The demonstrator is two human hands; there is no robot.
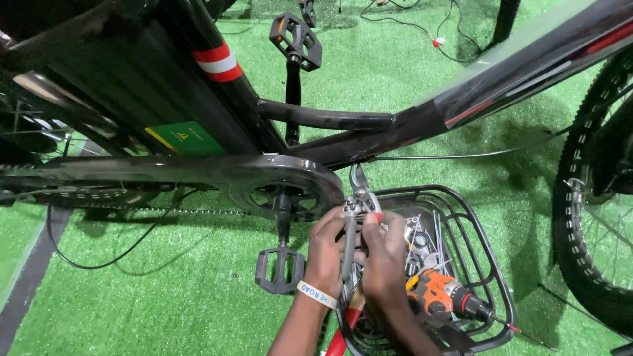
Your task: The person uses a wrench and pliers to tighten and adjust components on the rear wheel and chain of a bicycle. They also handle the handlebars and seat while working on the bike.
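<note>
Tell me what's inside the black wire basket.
The black wire basket holds an orange drill and loose metal tools. Both hands cover its left part, hiding anything beneath.

Under you, green artificial turf [198, 296] carries the black wire basket [488, 264], a bicycle [369, 125] and loose cables [409, 26].

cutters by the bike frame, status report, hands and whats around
Left hand and right hand both clamped on cable cutters. Jaws up at thin cable under frame. Wire basket with orange drill close below.
</note>
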